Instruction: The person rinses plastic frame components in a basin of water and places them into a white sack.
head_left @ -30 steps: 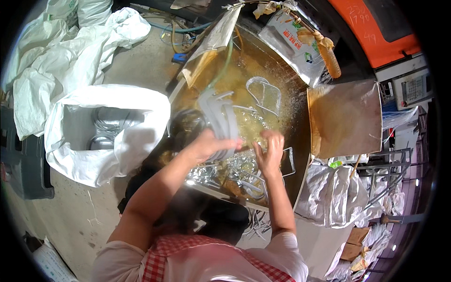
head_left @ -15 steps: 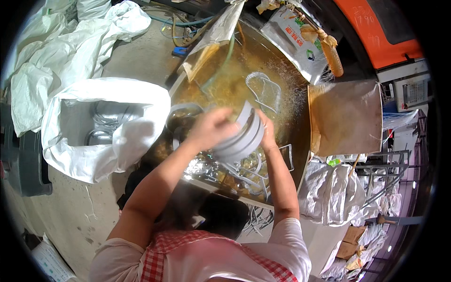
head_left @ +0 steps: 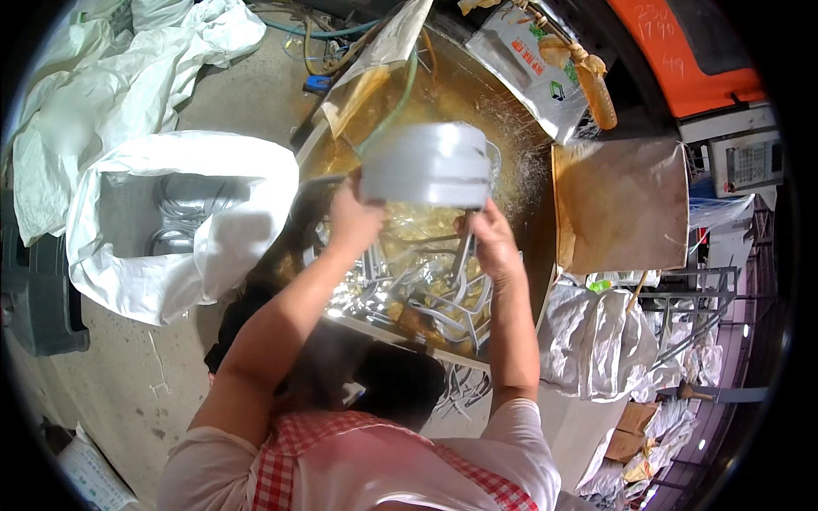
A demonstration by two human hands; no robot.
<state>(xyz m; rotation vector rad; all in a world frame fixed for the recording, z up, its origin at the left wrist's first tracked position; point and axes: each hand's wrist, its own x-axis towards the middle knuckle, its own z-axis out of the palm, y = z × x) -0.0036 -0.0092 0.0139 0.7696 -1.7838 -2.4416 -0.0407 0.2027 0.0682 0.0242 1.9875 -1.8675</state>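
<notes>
Both my hands hold up a stack of curved grey metal pieces (head_left: 430, 163) above a big round vat of yellowish liquid (head_left: 477, 102). My left hand (head_left: 354, 217) grips the stack's left lower edge. My right hand (head_left: 490, 238) grips its right lower edge. Under my hands, several more grey metal pieces (head_left: 426, 298) lie in a heap at the vat's near side, wet and shiny.
A large white sack (head_left: 170, 230) with grey metal parts inside stands open at the left on the concrete floor. More white sacks (head_left: 102, 94) lie behind it. A brown sheet (head_left: 622, 204) and a silvery bag (head_left: 588, 341) are at the right, with an orange machine (head_left: 699, 43) beyond.
My hands have lifted the stack of metal pieces up out of the heap and raised it higher over the vat.
</notes>
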